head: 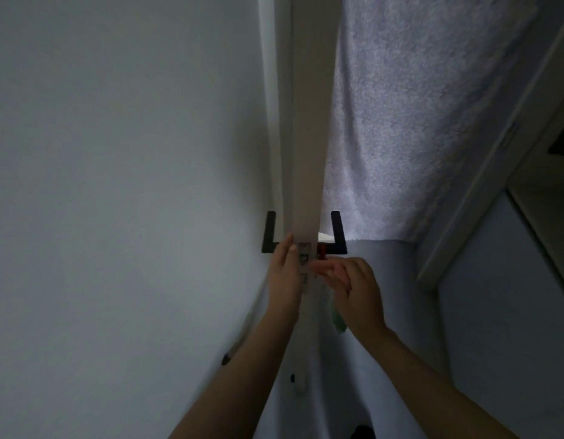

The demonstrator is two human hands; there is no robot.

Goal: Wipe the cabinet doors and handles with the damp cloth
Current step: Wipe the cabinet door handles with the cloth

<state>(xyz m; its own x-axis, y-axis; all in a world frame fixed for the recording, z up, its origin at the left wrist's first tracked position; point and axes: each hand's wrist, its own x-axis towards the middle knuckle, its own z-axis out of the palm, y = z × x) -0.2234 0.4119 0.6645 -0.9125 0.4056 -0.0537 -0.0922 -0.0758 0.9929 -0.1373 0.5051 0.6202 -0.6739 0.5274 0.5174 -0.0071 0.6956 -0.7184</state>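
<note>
On my left, the pale cabinet door fills the view. My left hand lies flat, fingers straight, against the door's edge beside the black handle. My right hand, fingers curled, holds the greenish cloth just below the second black handle.

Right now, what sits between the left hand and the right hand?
In the head view, the edge of the open white door runs between the left hand and right hand, with black handles on both faces.
</note>
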